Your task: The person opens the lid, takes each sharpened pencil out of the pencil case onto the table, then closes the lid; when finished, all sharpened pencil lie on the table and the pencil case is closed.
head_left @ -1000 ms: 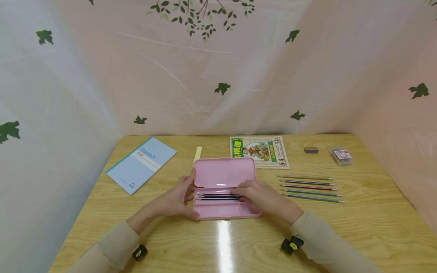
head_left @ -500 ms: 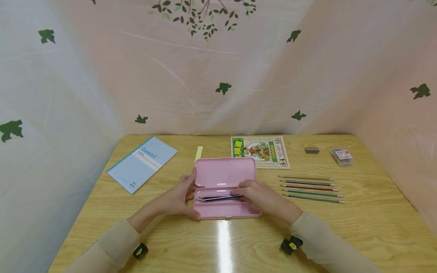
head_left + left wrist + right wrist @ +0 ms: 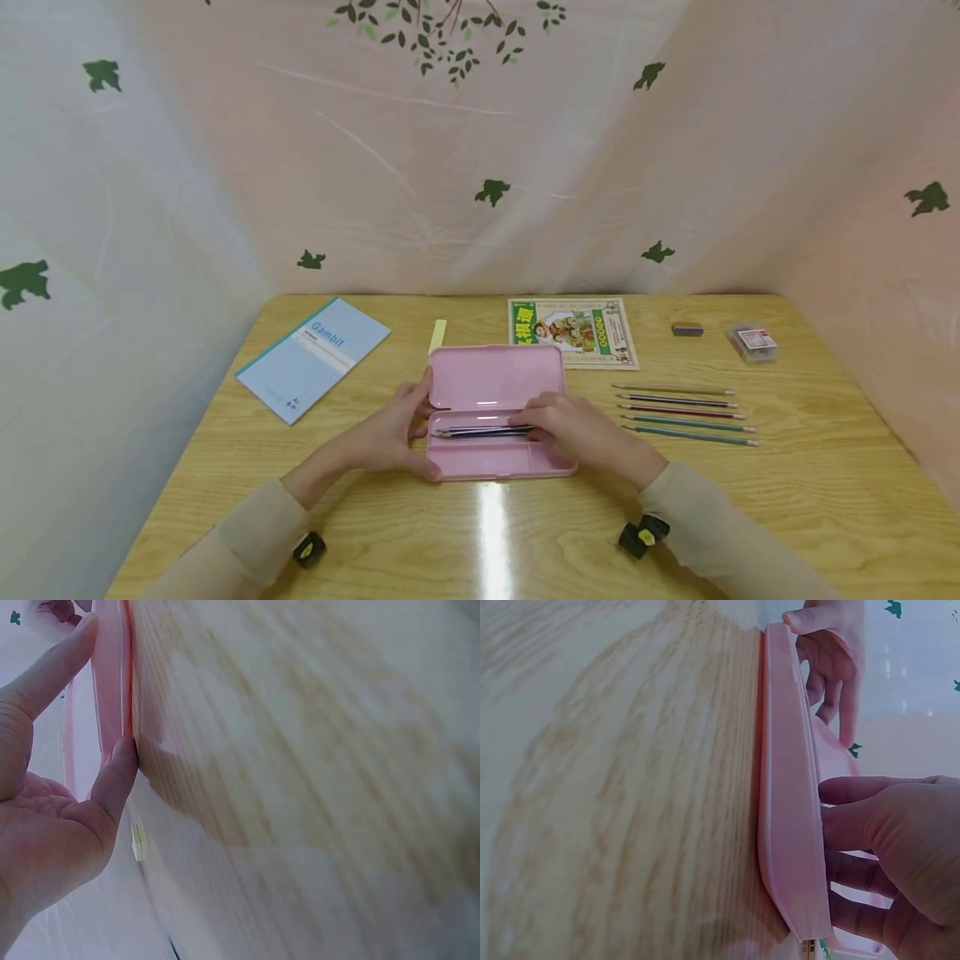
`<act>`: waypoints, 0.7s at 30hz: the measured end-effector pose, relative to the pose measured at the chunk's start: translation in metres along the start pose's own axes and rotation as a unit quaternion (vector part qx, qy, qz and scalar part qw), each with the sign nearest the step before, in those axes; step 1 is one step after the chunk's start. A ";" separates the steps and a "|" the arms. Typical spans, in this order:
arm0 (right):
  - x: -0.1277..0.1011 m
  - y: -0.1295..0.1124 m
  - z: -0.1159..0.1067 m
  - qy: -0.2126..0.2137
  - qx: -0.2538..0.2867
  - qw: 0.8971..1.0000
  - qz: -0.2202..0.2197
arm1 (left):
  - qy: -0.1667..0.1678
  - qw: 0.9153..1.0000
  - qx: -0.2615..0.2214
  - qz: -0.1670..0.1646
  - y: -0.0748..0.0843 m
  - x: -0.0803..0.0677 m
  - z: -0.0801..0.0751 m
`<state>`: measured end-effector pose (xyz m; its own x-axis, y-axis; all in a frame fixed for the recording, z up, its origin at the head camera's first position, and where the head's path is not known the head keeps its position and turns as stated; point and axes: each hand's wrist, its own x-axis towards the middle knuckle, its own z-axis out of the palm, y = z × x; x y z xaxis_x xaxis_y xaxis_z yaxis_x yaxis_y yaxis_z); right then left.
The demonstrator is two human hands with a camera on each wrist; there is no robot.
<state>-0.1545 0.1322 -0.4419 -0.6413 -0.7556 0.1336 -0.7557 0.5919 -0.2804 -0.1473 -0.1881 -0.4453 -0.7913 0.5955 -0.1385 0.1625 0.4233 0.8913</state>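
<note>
the pink pencil case (image 3: 495, 412) lies open in the middle of the table (image 3: 825, 492), its lid flat behind the tray, and a small bunch of dark pencils (image 3: 483, 431) rests lengthwise in the tray's upper part. the left hand (image 3: 393, 433) braces the left end of the case: the thumb presses the near corner and the fingers (image 3: 420, 392) reach up along the hinge side, fairly straight, cradling the edge and not curled round it. in the left wrist view that hand (image 3: 52, 802) shows an open palm with fingertips touching the pink rim (image 3: 112, 682). the right hand (image 3: 581, 429) lies over the right part of the tray, its fingers curled at the pencils' right ends; whether they pinch the pencils or merely touch them i cannot tell from here. the right wrist view shows this hand (image 3: 889, 855) with fingers bent over the case's edge (image 3: 787, 825).

just to the right of the case, five more pencils (image 3: 686, 413) lie in a neat row, parallel and apart from one another. behind them, near the far edge, sit a small eraser (image 3: 687, 329) and a clear little box (image 3: 752, 343). a colourful booklet (image 3: 573, 332) lies directly behind the case lid, a yellow slip (image 3: 437, 337) at its left, and a blue notebook (image 3: 315, 358) lies angled toward the far left. a leaf-printed curtain (image 3: 480, 150) hangs around the table.
</note>
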 end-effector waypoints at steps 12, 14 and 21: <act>-0.002 0.001 -0.006 0.015 0.005 1.000 -0.012 | 0.002 1.000 0.002 -0.003 -0.002 0.002 0.000; -0.003 0.000 -0.008 0.024 0.004 1.000 -0.015 | 0.000 1.000 -0.006 -0.001 -0.002 0.002 0.000; -0.008 -0.003 -0.018 0.037 0.008 0.999 -0.014 | -0.001 1.000 -0.007 -0.005 -0.002 0.002 0.000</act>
<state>-0.1494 0.1412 -0.4247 -0.6279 -0.7488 0.2124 -0.7721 0.5649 -0.2910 -0.1493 -0.1873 -0.4472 -0.7915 0.5929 -0.1483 0.1461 0.4192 0.8961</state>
